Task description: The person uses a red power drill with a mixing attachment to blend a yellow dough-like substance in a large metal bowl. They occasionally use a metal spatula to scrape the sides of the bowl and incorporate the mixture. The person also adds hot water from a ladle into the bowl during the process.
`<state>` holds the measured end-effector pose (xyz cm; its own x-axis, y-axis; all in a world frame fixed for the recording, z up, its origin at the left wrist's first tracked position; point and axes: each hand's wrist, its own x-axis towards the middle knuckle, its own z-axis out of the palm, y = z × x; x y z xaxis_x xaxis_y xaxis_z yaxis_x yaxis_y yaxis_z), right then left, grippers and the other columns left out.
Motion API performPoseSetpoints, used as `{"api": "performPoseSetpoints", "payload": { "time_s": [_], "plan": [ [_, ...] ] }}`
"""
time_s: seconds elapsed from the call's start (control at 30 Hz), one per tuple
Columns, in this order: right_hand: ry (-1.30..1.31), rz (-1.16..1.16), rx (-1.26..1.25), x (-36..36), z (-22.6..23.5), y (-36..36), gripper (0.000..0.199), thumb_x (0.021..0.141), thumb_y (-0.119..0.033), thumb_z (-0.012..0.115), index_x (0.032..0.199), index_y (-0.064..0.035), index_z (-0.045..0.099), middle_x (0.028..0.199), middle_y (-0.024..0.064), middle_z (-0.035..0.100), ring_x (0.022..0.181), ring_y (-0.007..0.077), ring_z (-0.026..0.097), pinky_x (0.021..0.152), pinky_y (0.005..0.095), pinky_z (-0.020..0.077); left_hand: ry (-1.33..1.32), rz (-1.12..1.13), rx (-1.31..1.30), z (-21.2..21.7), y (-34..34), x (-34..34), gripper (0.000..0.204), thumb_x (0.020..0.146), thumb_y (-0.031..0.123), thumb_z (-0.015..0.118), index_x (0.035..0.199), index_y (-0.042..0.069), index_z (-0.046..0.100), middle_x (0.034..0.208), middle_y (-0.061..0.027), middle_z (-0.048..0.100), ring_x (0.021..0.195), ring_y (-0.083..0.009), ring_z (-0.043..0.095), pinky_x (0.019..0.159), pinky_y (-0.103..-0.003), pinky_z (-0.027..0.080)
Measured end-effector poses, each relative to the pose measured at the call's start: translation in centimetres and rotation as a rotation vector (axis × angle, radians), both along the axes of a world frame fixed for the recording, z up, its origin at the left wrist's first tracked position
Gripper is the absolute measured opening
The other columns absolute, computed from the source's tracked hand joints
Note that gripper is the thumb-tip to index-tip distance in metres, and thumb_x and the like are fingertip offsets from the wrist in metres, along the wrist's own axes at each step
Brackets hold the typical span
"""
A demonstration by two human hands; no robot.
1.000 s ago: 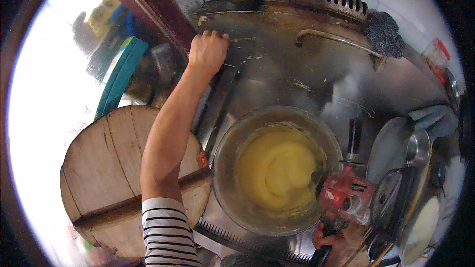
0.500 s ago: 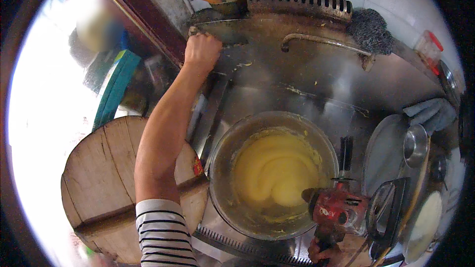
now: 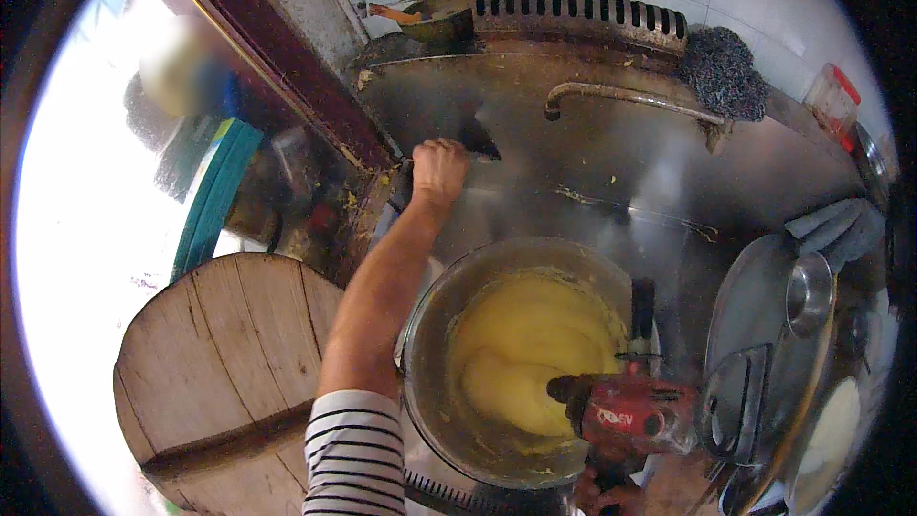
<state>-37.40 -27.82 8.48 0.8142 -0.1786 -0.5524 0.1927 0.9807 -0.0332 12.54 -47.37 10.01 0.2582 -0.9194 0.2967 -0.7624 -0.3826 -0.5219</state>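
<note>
My left hand (image 3: 440, 172) is closed, knuckles up, over the steel counter behind the pot. From it juts a dark, flat, triangular blade that looks like a scraper (image 3: 480, 137); its handle is hidden in my fist. At the lower right my right hand (image 3: 607, 492) grips a red power drill (image 3: 635, 413) with a black side handle. The drill's nose points left over a large metal pot (image 3: 427, 411). Thick yellow batter (image 3: 535, 334) lies swirled inside the pot. Whatever the drill turns in the batter cannot be made out.
A round wooden lid (image 3: 215, 334) lies left of the pot. Behind the counter are a bent metal pipe (image 3: 630, 100), a slotted metal guard (image 3: 583, 19) and a wire scouring pad (image 3: 724, 72). On the right stand a metal bowl (image 3: 810, 294), large round pans and a grey cloth (image 3: 841, 234).
My left hand has come nearer and to the right, bringing the dark blade from the counter's back corner. The drill has shifted left over the pot, and the batter's swirl has changed.
</note>
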Motion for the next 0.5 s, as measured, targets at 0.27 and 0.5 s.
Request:
{"api": "performPoseSetpoints", "payload": {
  "time_s": [0.27, 0.5],
  "plan": [
    [0.007, -0.097, -0.004, 2.6, -0.4, -1.4, 0.056, 0.061, 0.002, 0.066, 0.112, -0.0055, 0.043, 0.090, 0.0113, 0.051, 0.073, 0.0225, 0.052, 0.055, 0.0317, 0.0429, 0.021, -0.160, 0.288, 2.2, 5.7, 4.1, 0.016, 0.076, 0.018, 0.055, 0.088, 0.011, 0.063, 0.088, -0.0080, 0.064, 0.087, -0.0247, 0.062, 0.068, -0.034, 0.050],
    [-0.006, -0.078, 0.017, 3.2, -0.6, -2.0, 0.057, 0.062, 0.001, 0.066, 0.113, -0.0050, 0.043, 0.091, 0.0119, 0.052, 0.074, 0.0225, 0.052, 0.055, 0.0312, 0.0430, -0.151, -0.059, 0.067, 9.2, 5.0, 4.4, 0.018, 0.077, 0.018, 0.055, 0.092, 0.008, 0.058, 0.086, -0.0089, 0.061, 0.082, -0.0245, 0.061, 0.064, -0.036, 0.048]
  ]
}}
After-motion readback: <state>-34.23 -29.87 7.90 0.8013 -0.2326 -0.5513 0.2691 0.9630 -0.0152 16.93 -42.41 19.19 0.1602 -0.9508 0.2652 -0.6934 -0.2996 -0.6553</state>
